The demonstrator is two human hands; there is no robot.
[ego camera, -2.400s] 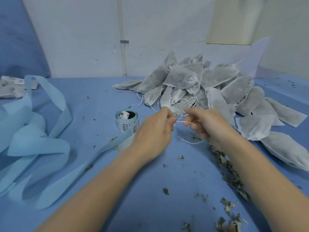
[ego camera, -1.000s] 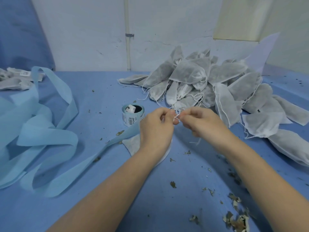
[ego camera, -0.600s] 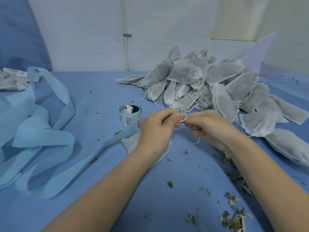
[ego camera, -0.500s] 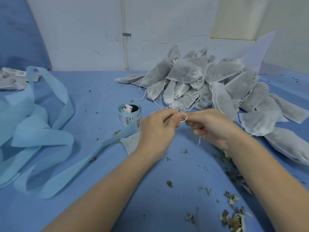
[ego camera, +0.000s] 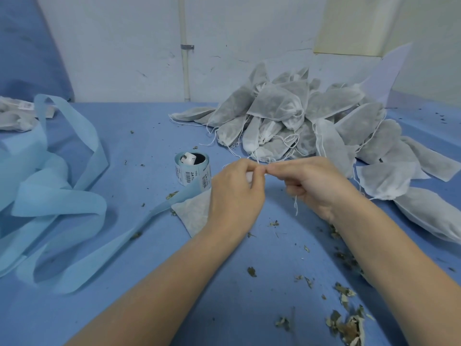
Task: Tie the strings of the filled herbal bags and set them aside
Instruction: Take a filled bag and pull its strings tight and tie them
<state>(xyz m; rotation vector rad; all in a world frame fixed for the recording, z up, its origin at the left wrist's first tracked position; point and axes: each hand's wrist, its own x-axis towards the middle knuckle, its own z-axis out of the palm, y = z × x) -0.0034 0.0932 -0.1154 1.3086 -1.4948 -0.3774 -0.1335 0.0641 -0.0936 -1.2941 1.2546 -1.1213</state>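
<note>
A filled white herbal bag lies on the blue table under my left hand, mostly hidden by it. My left hand pinches the bag's gathered neck and string. My right hand meets it fingertip to fingertip and pinches the white string, whose loose end hangs below the palm. A large pile of filled grey-white bags with dangling strings lies just beyond both hands.
A roll of barcode labels stands left of my hands. Loops of light blue fabric strip cover the left of the table. More bags lie far left. Dried herb crumbs litter the near right. A white wall rises behind.
The small string loop seen between my fingertips half a second ago has drawn shut. My hands stay pressed together over the bag, and the string tail still hangs under my right hand.
</note>
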